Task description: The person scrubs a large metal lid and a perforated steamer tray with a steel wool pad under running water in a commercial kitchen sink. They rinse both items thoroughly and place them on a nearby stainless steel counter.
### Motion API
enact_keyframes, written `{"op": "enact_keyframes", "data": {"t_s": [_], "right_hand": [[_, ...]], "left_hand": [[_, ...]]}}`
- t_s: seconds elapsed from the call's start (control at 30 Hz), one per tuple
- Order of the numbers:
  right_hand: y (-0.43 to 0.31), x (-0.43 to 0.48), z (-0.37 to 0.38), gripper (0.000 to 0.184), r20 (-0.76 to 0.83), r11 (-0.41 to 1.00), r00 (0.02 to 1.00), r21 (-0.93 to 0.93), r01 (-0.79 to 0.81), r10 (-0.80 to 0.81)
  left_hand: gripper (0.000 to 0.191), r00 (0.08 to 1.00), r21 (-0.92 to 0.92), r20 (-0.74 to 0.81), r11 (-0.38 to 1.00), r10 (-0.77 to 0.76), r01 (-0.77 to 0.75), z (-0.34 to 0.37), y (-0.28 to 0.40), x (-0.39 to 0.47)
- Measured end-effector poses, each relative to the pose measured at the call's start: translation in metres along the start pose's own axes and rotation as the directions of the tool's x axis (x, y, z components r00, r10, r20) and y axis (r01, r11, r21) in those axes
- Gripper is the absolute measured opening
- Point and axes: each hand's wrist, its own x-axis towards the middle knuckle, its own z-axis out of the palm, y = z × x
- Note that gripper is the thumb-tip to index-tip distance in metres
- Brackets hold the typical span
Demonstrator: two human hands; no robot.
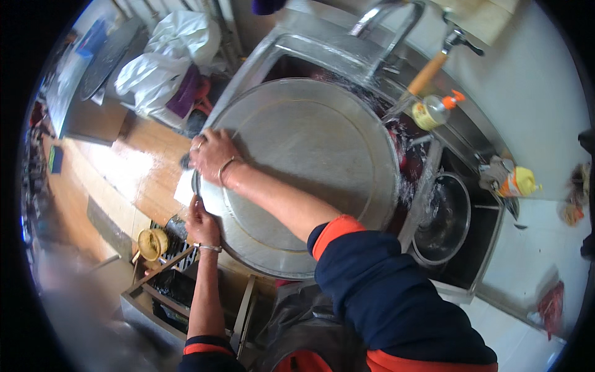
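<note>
A large round metal lid or tray (302, 153) lies tilted across the stainless-steel sink (246, 76), covering much of its left basin. My left hand (203, 225) grips its near-left rim, thumb on top. Reaching across the metal, my right hand (216, 153) rests with bent fingers at the left edge. A small dark thing (185, 162) shows beside those fingers; whether they hold it is unclear. Dark reddish contents (409, 149) show in the basin beyond the rim.
A faucet (395, 37) stands behind the basin, near a wooden-handled tool (427, 72) and a pump bottle (430, 111). The right basin holds a metal bowl (444, 218). White plastic bags (155, 79) sit at left. An open drawer frame (158, 297) lies below my left hand.
</note>
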Motion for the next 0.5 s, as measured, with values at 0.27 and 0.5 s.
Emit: {"op": "enact_keyframes", "data": {"t_s": [0.27, 0.5], "right_hand": [[0.086, -0.175, -0.144, 0.028, -0.419, 0.860, 0.755, 0.175, -0.479, 0.505], [0.164, -0.188, -0.380, 0.041, -0.743, 0.690, 0.605, -0.277, -0.668, 0.287]], "left_hand": [[0.032, 0.997, -0.062, 0.042, 0.996, 0.061, -0.058, 0.005, -0.015, 0.007], [0.033, 0.994, -0.056, 0.031, 0.993, 0.108, -0.107, 0.010, -0.019, 0.007]]}}
